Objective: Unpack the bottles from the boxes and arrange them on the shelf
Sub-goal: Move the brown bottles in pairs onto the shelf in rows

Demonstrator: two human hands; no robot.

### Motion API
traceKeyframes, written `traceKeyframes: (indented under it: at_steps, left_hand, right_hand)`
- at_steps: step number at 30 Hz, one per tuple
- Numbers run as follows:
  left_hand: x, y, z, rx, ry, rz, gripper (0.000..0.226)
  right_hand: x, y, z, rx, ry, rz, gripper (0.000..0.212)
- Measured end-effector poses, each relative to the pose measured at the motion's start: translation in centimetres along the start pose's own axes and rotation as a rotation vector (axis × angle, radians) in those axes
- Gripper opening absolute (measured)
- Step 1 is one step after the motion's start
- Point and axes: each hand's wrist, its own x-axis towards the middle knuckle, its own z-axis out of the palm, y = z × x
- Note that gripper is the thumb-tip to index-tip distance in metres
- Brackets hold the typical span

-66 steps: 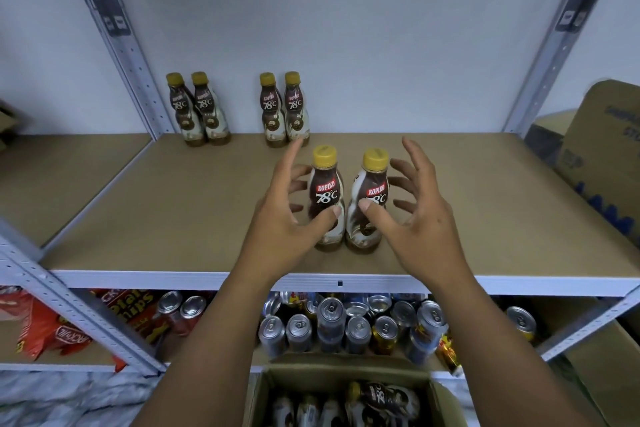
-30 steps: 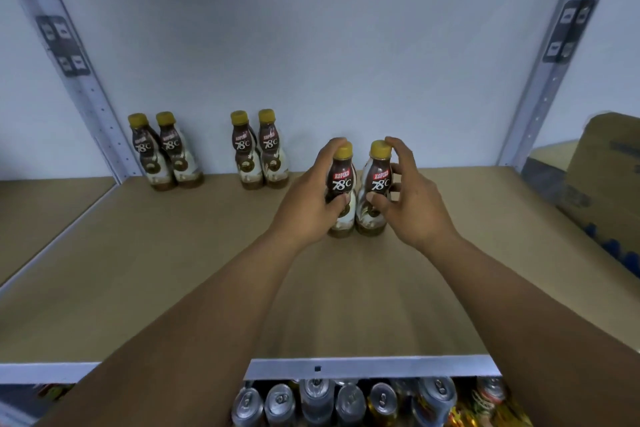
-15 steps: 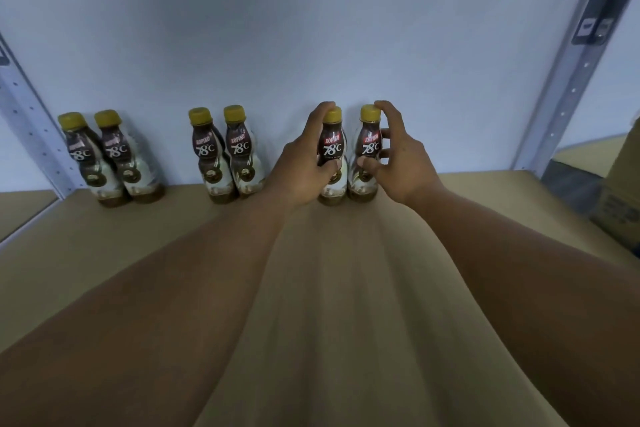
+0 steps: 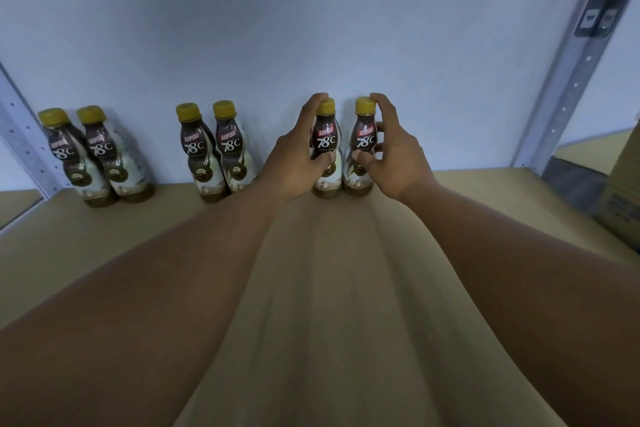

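Shelf (image 4: 329, 288) — bottles (image 4: 364, 140) labelled "KOPIKO 78°C".

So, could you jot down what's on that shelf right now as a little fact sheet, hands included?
Place: tan shelf against a pale wall
Bottles in view: six, yellow caps, standing in three pairs along the wall
Far-left pair: untouched
Middle pair: untouched
Left hand: grips the left-hand bottle
Right hand: grips the right-hand bottle
Held bottles: side by side, bases on the shelf
Right edge: metal post, cardboard box
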Motion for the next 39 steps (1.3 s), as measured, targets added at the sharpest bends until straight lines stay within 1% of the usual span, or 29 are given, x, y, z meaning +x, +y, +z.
traceKeyframes:
  at_steps: [14,31,33,35,39]
  left_hand:
    - [0.5,-0.2,0.2,0.001,-0.002,0.000,0.088]
    - [0.4,-0.5,0.2,0.026,0.000,0.003,0.089]
    - [0.4,-0.4,0.2,0.014,0.004,-0.003,0.090]
    - [0.3,-0.3,0.3,-0.020,0.001,-0.011,0.093]
    - [-1.0,-0.9,0.6,-0.141,-0.013,-0.087,0.108]
  right_hand:
    - [0.1,0.0,0.0,-0.017,0.004,0.004,0.091]
    - [0.0,-0.5,0.0,-0.044,-0.010,0.053,0.092]
    - [-0.1,-0.7,0.0,-0.006,-0.014,0.062,0.094]
    - [-0.1,-0.8,-0.2,0.066,-0.044,0.088,0.100]
    - [-1.8,-0.4,-0.8,0.150,-0.100,0.178,0.117]
